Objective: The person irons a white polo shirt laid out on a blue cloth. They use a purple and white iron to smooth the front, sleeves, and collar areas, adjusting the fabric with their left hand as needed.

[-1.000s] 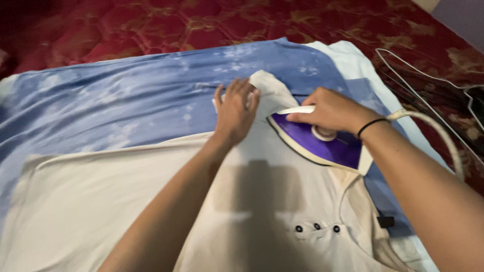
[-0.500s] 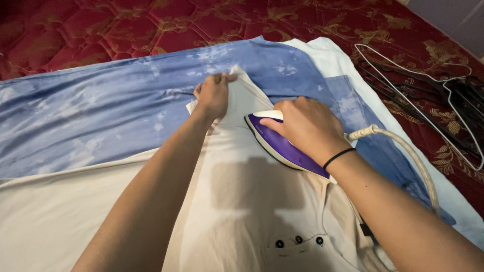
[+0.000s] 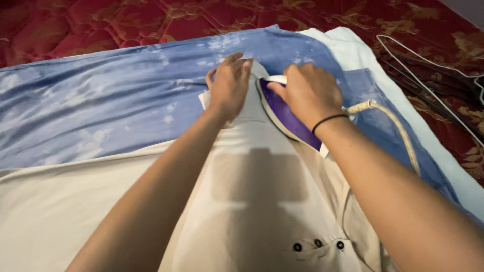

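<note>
A blue tie-dyed cloth point(image 3: 101, 111) lies spread over a red patterned mattress point(image 3: 75, 25), and a beige shirt point(image 3: 75, 211) lies flat on top of it, its three dark buttons point(image 3: 316, 244) near the lower edge. The left hand point(image 3: 229, 88) presses flat on the shirt's far sleeve end, fingers spread and holding nothing. Just beside it, the right hand point(image 3: 308, 90) has its grip closed around the handle of a purple and white iron point(image 3: 285, 116), which rests on the same sleeve. The iron's pale cord point(image 3: 398, 131) trails off to the right. Wire hangers point(image 3: 433, 75) lie on the mattress at far right.
</note>
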